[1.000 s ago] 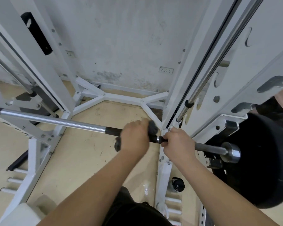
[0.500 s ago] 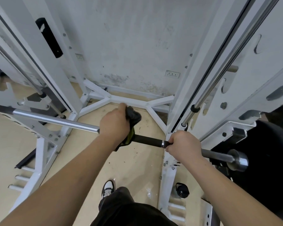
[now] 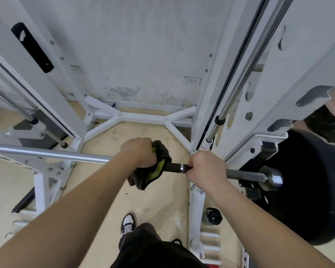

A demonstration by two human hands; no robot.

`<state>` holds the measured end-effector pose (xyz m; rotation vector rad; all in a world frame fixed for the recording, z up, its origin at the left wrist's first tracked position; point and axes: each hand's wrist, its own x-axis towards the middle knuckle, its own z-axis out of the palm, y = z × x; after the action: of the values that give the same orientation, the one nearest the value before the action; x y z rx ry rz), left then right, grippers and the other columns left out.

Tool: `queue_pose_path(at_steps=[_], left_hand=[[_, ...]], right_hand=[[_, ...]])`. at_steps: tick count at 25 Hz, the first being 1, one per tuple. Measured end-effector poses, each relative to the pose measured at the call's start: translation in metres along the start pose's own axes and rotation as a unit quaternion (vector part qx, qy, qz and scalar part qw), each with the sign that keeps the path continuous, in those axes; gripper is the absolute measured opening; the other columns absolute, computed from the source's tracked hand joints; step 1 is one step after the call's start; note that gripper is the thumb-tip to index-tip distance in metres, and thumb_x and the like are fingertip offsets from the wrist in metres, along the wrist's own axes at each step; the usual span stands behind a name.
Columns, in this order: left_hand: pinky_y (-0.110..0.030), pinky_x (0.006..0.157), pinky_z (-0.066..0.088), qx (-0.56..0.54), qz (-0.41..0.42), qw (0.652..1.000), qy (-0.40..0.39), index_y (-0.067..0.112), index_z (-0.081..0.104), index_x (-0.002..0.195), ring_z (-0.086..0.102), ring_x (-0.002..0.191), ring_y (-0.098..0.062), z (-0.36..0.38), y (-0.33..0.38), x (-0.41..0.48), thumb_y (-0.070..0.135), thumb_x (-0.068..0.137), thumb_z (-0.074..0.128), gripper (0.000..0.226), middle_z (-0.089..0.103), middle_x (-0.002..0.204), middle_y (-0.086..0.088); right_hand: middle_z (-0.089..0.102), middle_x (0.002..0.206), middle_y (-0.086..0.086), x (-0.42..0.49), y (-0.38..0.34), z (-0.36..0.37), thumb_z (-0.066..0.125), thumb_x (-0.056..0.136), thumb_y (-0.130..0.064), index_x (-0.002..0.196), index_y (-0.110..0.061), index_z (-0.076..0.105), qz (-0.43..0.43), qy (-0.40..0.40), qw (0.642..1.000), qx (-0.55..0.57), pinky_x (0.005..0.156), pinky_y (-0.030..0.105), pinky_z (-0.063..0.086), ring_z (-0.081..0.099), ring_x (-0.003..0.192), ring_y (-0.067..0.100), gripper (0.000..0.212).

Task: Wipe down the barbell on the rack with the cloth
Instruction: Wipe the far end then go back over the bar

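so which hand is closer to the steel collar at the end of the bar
Right. The right hand grips the barbell just short of the collar; the left hand, holding the cloth, is farther along.

The left hand (image 3: 138, 152), wrapped in the cloth (image 3: 153, 171), is sliding back rightward along the barbell (image 3: 70, 154), closing toward the right hand (image 3: 205, 167) after reaching farther left half a second ago
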<state>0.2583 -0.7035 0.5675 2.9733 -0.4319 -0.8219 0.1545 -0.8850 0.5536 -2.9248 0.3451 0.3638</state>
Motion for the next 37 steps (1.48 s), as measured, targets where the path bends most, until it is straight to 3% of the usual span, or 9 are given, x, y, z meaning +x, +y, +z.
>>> queue_pose_path(at_steps=[4, 8, 13, 15, 19, 23, 26, 31, 37], left_hand=[[-0.036, 0.081, 0.048, -0.087, 0.1, 0.991, 0.0, 0.027, 0.057, 0.122, 0.064, 0.101, -0.029, 0.018, 0.062, -0.001, 0.034, 0.09, 0.052, 0.033, 0.07, 0.115, -0.002], [-0.037, 0.091, 0.051, -0.178, 0.13, 0.975, -0.034, 0.029, 0.063, 0.121, 0.063, 0.108, -0.026, 0.014, 0.036, -0.005, 0.042, 0.092, 0.062, 0.032, 0.071, 0.117, 0.001], [-0.037, 0.084, 0.052, 0.005, -0.008, 0.998, -0.068, 0.021, 0.067, 0.114, 0.065, 0.102, -0.029, -0.028, -0.047, 0.003, 0.025, 0.087, 0.057, 0.029, 0.071, 0.11, -0.004], [-0.038, 0.08, 0.053, 0.006, -0.042, 0.996, -0.08, 0.018, 0.067, 0.108, 0.066, 0.096, -0.027, -0.03, -0.045, 0.0, 0.027, 0.088, 0.052, 0.026, 0.071, 0.102, -0.005], [-0.036, 0.08, 0.049, -0.065, 0.049, 0.997, -0.017, 0.026, 0.061, 0.101, 0.064, 0.094, -0.025, 0.002, 0.038, -0.012, 0.06, 0.087, 0.051, 0.038, 0.069, 0.096, 0.004], [-0.036, 0.076, 0.052, -0.089, 0.13, 0.986, 0.051, 0.037, 0.057, 0.123, 0.064, 0.1, -0.025, 0.019, 0.045, -0.02, 0.045, 0.091, 0.058, 0.033, 0.067, 0.109, 0.004], [-0.04, 0.083, 0.057, -0.102, 0.086, 0.99, 0.049, 0.041, 0.06, 0.115, 0.063, 0.098, -0.023, 0.008, -0.009, -0.023, 0.036, 0.088, 0.06, 0.028, 0.069, 0.106, 0.009], [-0.039, 0.076, 0.055, -0.053, -0.061, 0.996, 0.042, 0.033, 0.059, 0.113, 0.063, 0.093, -0.024, -0.011, -0.072, -0.019, 0.03, 0.086, 0.053, 0.028, 0.068, 0.1, 0.004], [-0.041, 0.08, 0.057, -0.091, 0.127, 0.983, 0.095, 0.034, 0.054, 0.122, 0.066, 0.092, -0.025, 0.024, 0.01, -0.028, 0.036, 0.091, 0.056, 0.032, 0.068, 0.105, 0.003]], right_hand=[[0.053, 0.074, -0.004, 0.001, 0.002, -0.003, 0.061, 0.076, -0.014, 0.074, -0.021, 0.066, 0.001, 0.002, 1.0, -0.006, 0.051, 0.024, 0.025, 0.052, 0.073, 0.022, 0.01], [0.053, 0.071, -0.003, 0.0, 0.004, -0.007, 0.057, 0.072, -0.01, 0.07, -0.019, 0.063, -0.009, 0.0, 1.0, -0.015, 0.048, 0.023, 0.022, 0.052, 0.07, 0.023, 0.011], [0.06, 0.08, -0.005, 0.001, 0.006, -0.002, 0.065, 0.08, -0.02, 0.088, -0.026, 0.076, -0.029, 0.012, 0.999, -0.007, 0.051, 0.024, 0.027, 0.058, 0.075, 0.019, 0.014], [0.06, 0.079, -0.006, 0.003, 0.006, 0.0, 0.066, 0.079, -0.02, 0.089, -0.027, 0.076, -0.022, 0.007, 1.0, 0.001, 0.051, 0.024, 0.028, 0.059, 0.076, 0.018, 0.016], [0.061, 0.077, -0.004, 0.003, 0.005, -0.003, 0.065, 0.078, -0.022, 0.08, -0.023, 0.072, -0.009, 0.005, 1.0, 0.002, 0.054, 0.024, 0.032, 0.059, 0.075, 0.021, 0.007], [0.06, 0.075, -0.004, 0.0, 0.006, -0.006, 0.067, 0.081, -0.027, 0.08, -0.024, 0.071, -0.009, 0.014, 1.0, -0.011, 0.049, 0.023, 0.025, 0.057, 0.075, 0.021, 0.005], [0.06, 0.084, -0.004, -0.004, 0.006, 0.0, 0.062, 0.086, -0.026, 0.088, -0.025, 0.074, -0.03, 0.031, 0.999, -0.012, 0.052, 0.024, 0.032, 0.059, 0.082, 0.02, 0.012], [0.053, 0.093, -0.002, -0.013, 0.013, 0.015, 0.06, 0.09, -0.022, 0.095, -0.016, 0.074, -0.071, 0.052, 0.995, 0.042, 0.065, 0.031, 0.041, 0.052, 0.095, 0.02, 0.016], [0.051, 0.085, -0.004, -0.023, 0.033, 0.0, 0.051, 0.095, -0.016, 0.078, -0.017, 0.067, -0.091, 0.058, 0.989, 0.098, 0.058, 0.031, 0.036, 0.052, 0.09, 0.019, 0.023]])
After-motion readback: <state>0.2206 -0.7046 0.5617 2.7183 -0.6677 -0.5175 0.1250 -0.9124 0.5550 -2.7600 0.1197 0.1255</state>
